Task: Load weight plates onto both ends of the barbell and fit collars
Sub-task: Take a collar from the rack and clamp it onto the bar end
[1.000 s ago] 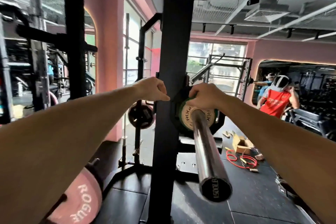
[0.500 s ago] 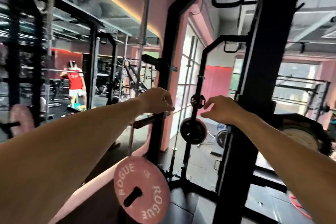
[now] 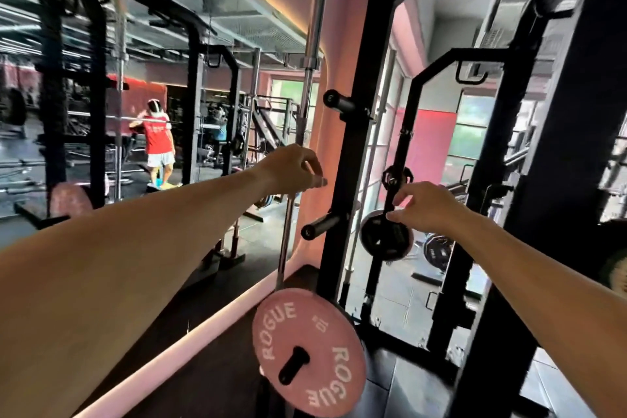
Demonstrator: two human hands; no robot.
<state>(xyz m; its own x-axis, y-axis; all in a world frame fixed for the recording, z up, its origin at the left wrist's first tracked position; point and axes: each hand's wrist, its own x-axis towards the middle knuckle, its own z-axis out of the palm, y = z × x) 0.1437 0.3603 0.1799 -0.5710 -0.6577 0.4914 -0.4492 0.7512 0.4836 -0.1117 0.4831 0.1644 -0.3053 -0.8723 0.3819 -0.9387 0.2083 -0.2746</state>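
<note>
A pink Rogue weight plate (image 3: 308,353) hangs on a black storage peg low on the rack, bottom centre. My left hand (image 3: 293,170) reaches forward above it with curled fingers and holds nothing. My right hand (image 3: 424,205) is stretched out with fingers apart, in front of a small black plate (image 3: 385,243) on a farther upright; I cannot tell if it touches it. A collar-like black clip (image 3: 395,176) hangs just above that plate. At the right edge a sliver of the loaded green plate (image 3: 615,273) shows. The barbell itself is out of view.
A black rack upright (image 3: 353,132) with two empty storage pegs (image 3: 320,226) stands between my hands. A thick black post (image 3: 556,180) fills the right side. An upright steel bar (image 3: 307,105) leans by the pink wall. A person in a red shirt (image 3: 157,142) shows in the mirror at left.
My view has swung left, away from the barbell sleeve and its green plate, toward the plate storage. My right hand has let go of the loaded plate and both hands now reach out empty.
</note>
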